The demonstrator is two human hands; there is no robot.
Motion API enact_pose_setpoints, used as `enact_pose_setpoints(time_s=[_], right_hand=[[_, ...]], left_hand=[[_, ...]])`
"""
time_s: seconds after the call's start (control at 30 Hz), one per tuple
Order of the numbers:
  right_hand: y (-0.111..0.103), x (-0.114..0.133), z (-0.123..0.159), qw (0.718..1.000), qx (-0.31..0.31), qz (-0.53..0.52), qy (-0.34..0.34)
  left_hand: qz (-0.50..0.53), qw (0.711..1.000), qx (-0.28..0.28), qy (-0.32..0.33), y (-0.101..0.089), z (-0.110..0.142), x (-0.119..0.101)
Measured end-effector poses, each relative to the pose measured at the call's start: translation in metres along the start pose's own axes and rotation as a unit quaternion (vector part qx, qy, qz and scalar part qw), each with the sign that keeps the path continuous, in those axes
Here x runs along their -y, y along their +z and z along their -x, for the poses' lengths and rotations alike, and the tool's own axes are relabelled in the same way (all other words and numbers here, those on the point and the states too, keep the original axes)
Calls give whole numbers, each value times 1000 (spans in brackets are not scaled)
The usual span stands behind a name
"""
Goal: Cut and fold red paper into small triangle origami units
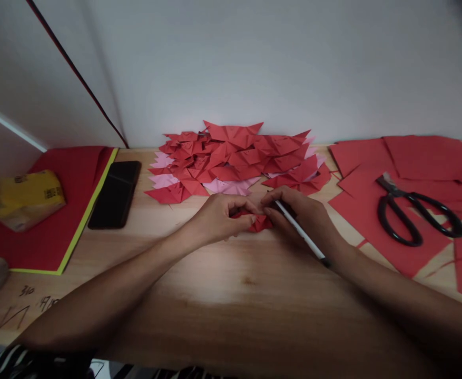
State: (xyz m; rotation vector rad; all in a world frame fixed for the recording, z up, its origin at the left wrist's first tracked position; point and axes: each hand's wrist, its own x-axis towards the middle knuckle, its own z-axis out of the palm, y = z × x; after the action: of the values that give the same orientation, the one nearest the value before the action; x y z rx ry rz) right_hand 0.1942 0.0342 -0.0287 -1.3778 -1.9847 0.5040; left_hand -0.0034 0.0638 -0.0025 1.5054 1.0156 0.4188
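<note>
My left hand [219,215] and my right hand [300,216] meet at the middle of the wooden table [231,295]. Both pinch a small folded red paper piece [256,222] that lies on the wood between the fingertips. A white pen [302,232] also rests in my right hand, running back along it towards the wrist. Just behind the hands lies a heap of folded red and pink paper pieces [234,158] against the wall.
Black scissors [416,216] lie on flat red paper sheets [392,163] at the right. A black phone [116,193] lies left of the heap, beside a red board with a yellow edge [65,210] carrying a yellow packet [26,198]. Pencil marks show at the table's left front.
</note>
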Motion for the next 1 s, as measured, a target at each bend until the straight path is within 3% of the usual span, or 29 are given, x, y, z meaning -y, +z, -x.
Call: enact_pose_setpoints(time_s=[0.13,0.27,0.5,0.63,0.77,1.0], right_hand=[[-1,0,0,1000,11,-6,1],[-7,4,-1,996,0,-77,55],[-18,-3,4,972,-116,-165,118],[-22,-5,8,964,-75,-214,138],[-24,1,9,966,-14,-235,106],[-23,3,7,980,-21,-168,109]], left_hand=[[-35,999,-16,23,4,0,-3],[-7,999,-18,-26,1,-4,-7],[38,999,-15,-2,2,-26,-11],[44,999,0,-9,4,-28,-8],[70,998,6,7,2,-28,-5],[105,994,5,0,2,-30,-4]])
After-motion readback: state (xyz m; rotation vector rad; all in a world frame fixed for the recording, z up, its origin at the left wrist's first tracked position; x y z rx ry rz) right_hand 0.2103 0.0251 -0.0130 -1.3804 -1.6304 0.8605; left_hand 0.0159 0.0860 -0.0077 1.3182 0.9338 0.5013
